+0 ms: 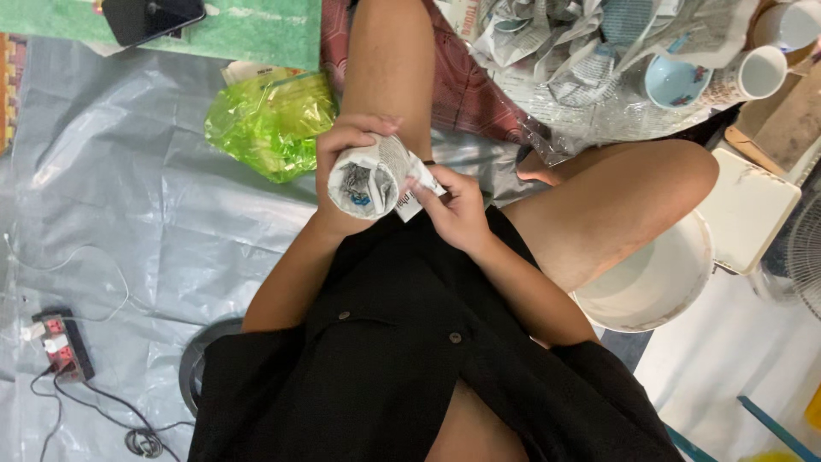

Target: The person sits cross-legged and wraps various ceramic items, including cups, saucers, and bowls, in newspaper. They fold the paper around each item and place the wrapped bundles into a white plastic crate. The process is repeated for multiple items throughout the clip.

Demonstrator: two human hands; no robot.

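Grip: your left hand [346,145] wraps the cup [366,180], mouth tilted toward you so the stuffing shows | right hand [453,205] pinches loose newspaper [417,184] at its rim | cup held above your lap, bowl [654,287] beside your knee.

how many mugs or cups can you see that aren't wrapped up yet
2 mugs: one white mug lying on its side at top right, another just above it at the corner. More may be hidden under the newspaper pile.
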